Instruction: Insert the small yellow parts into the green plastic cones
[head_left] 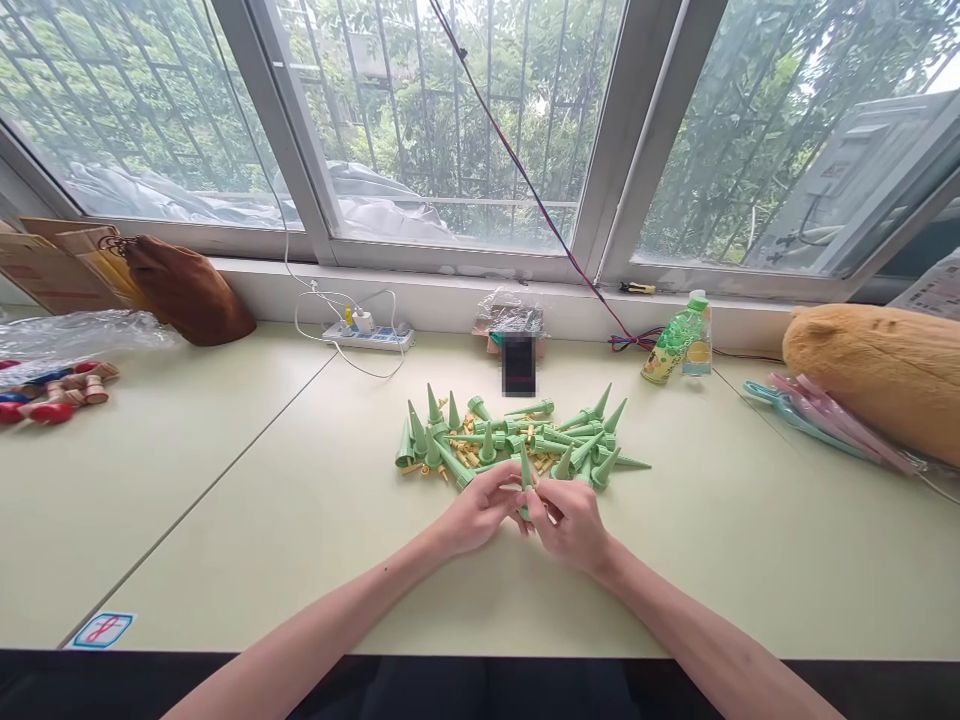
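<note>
A pile of green cone-shaped plastic spikes mixed with small yellow parts lies on the pale green table. Just in front of the pile, my left hand and my right hand meet with fingers curled. Between them they pinch one green spike that points up. My right fingers also seem to grip a small yellowish piece at the spike's base, too small to name.
A power strip with white cables sits by the window. A green bottle, a dark phone-like object, a brown pouch, red and blue wooden toys, a tan plush and pink-blue tools ring the table.
</note>
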